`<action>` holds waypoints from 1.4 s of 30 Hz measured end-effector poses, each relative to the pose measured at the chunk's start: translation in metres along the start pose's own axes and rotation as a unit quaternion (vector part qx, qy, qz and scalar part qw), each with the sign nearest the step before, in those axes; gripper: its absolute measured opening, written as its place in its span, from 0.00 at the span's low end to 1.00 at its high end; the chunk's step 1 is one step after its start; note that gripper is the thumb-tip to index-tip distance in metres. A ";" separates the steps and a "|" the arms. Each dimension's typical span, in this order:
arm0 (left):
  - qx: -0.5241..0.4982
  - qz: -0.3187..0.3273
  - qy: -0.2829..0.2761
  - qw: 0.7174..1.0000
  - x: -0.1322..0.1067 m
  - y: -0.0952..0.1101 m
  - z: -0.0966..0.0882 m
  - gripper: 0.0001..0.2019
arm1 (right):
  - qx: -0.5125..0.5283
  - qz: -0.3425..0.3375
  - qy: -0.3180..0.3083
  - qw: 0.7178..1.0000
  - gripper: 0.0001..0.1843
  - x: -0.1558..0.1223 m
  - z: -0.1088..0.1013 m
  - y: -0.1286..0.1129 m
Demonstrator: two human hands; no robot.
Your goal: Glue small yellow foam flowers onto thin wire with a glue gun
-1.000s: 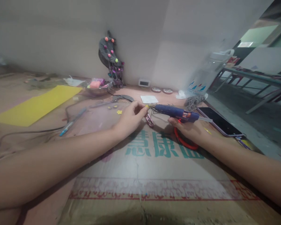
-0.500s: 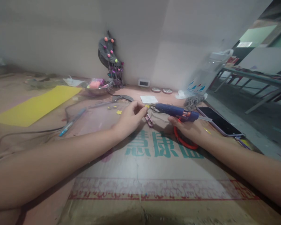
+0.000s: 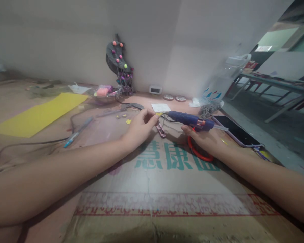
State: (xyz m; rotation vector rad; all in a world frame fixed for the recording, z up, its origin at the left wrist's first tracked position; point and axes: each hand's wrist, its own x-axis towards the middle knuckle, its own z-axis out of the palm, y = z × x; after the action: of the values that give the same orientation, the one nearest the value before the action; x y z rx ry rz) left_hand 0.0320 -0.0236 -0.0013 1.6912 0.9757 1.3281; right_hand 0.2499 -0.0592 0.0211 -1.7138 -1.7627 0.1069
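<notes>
While I look down through the head camera, a small yellow piece (image 3: 159, 114) sits above the middle of the surface (image 3: 131, 184), toward its far edge, pinched between the thumb and fingers of the left hand (image 3: 142, 126). The nozzle of a blue glue gun (image 3: 186, 118) points at it from the right; the tip seems right at the piece, though I can't be sure they touch. The right hand (image 3: 201, 136) is wrapped round the gun's handle. A pale stick (image 3: 221, 127) pokes from the gun's back end, and a red loop (image 3: 198, 156) shows just beneath that hand.

Below the left fingertips I see a slim pink tool (image 3: 160, 131). Just left of the same hand lie a yellow flower (image 3: 128, 121) and a few yellow scraps (image 3: 124, 115). Farther toward the surface's left side are a blue pen (image 3: 78, 132), set aslant, and a big yellow sheet (image 3: 40, 114).

A square of white paper (image 3: 160, 107) lies beyond the hands. Along the far edge, where the wall (image 3: 147, 40) rises, I pick out a filled bowl (image 3: 105, 100), a grey crescent ornament (image 3: 116, 62) dotted with coloured balls, a white digital clock (image 3: 155, 89) and two round discs (image 3: 168, 97). Near the far right corner stands a clear bottle (image 3: 218, 82), with grey yarn (image 3: 209, 110) in front; by the right edge lies a phone (image 3: 236, 131), dark screen up.
</notes>
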 end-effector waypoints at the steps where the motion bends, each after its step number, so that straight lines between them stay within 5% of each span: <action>1: -0.001 0.001 0.000 1.000 0.000 0.000 0.000 0.07 | -0.006 0.002 0.002 1.000 0.16 0.000 0.000 0.002; 7: 0.003 0.000 0.004 1.000 0.001 -0.002 -0.001 0.07 | 0.007 -0.054 -0.011 0.998 0.11 0.000 -0.003 0.006; 20: 0.012 0.002 0.007 1.000 0.001 -0.001 -0.001 0.07 | -0.016 -0.057 0.008 0.998 0.15 0.000 0.002 0.010; 25: 0.002 -0.006 0.009 1.000 0.002 0.000 -0.002 0.07 | -0.003 -0.008 0.015 1.000 0.13 0.001 0.004 0.011; 33: -0.009 -0.010 0.024 1.000 0.003 -0.004 -0.003 0.08 | 0.054 -0.006 -0.086 0.995 0.16 0.001 -0.002 -0.010; 42: -0.099 -0.042 -0.059 0.992 -0.002 0.000 0.007 0.08 | 0.230 -0.022 0.038 0.972 0.18 0.019 -0.015 0.000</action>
State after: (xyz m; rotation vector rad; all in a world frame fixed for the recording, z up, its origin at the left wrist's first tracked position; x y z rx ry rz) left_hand 0.0383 -0.0256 -0.0033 1.5432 0.8104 1.2133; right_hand 0.2588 -0.0480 0.0401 -1.3256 -1.5680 0.3941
